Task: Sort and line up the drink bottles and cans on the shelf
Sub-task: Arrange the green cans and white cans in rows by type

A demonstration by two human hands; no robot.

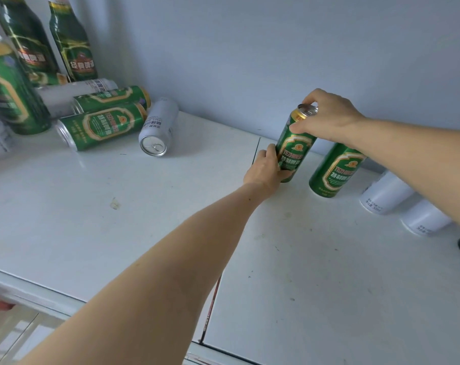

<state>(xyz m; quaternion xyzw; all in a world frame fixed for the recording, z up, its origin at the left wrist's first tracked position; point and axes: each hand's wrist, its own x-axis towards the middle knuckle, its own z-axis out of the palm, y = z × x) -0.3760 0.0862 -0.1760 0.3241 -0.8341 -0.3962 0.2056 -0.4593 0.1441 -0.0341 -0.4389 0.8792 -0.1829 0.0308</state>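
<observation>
1. The green can [294,146] stands near the back edge of the white shelf [144,206], just right of the seam between the two shelf panels. Its long axis is close to upright, with the top leaning slightly right in this wide-angle view.

2. Both hands are on this can. The left hand [265,167] wraps the lower body from the left and front, fingers curled round the base. The right hand [326,117] comes from the right and grips the top rim, thumb on the near side of the shoulder.

3. Neither hand is free or slack; each one grasps the same can. Whether its base rests fully on the shelf cannot be told, since the left fingers cover it.

4. A second green can [334,169] stands just beside it to the right, partly under the right forearm. Two white cans [384,193] continue the row toward the right edge.

5. The relation that matters is the narrow gap between the held can and its right-hand neighbour: the likely step is squaring the held one into that row.

6. Well apart, at the back left corner, two green cans [102,122] and a white can [157,127] lie on their sides, beside upright green bottles [73,46]; these look unsorted.
</observation>
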